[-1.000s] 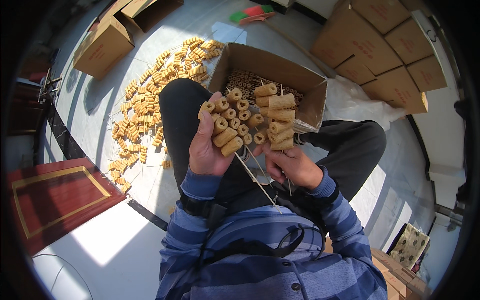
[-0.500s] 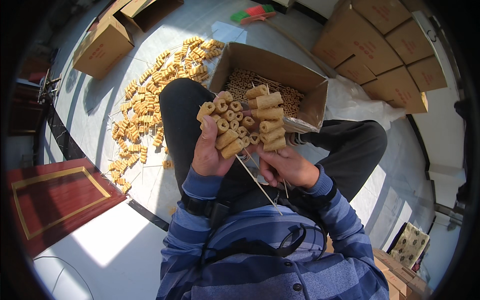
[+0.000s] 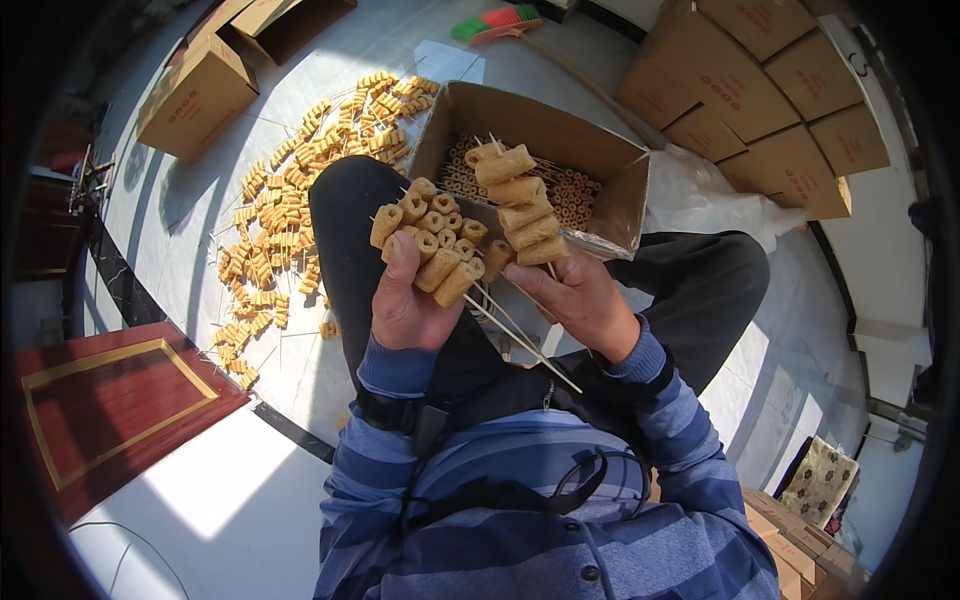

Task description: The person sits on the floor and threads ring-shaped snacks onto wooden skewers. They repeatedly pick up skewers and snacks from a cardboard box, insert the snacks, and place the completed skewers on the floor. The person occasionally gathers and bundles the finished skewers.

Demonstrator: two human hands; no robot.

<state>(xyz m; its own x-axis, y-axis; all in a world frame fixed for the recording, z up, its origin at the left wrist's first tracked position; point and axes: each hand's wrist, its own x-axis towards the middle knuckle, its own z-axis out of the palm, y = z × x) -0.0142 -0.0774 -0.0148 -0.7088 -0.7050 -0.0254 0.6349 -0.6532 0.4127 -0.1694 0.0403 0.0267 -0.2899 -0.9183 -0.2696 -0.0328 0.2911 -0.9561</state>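
Observation:
My left hand [image 3: 412,305] is closed around a bundle of skewers threaded with tan, hollow tube-shaped food rolls [image 3: 437,232]; their bare stick ends [image 3: 525,345] poke out toward my lap. In my right hand [image 3: 585,305] one or more further skewers of the same rolls [image 3: 522,205] stand upright, rolls stacked one above another. A loose-looking roll [image 3: 496,260] shows between the two bundles, beside my right thumb. Beyond both hands is an open cardboard box [image 3: 615,185], partly filled with packed skewers [image 3: 575,195], their round ends facing up.
A wide pile of skewered rolls [image 3: 290,195] lies on the tiled floor to the left. Cardboard cartons [image 3: 765,95] are stacked at the far right, with clear plastic sheeting [image 3: 695,200] by them. A broom [image 3: 497,24] lies at the back; another carton [image 3: 197,98] stands far left.
The right hand has risen slightly and turned its skewered rolls, which now tilt to the left. My left hand's bundle has shifted a little left, and a gap has widened between the hands.

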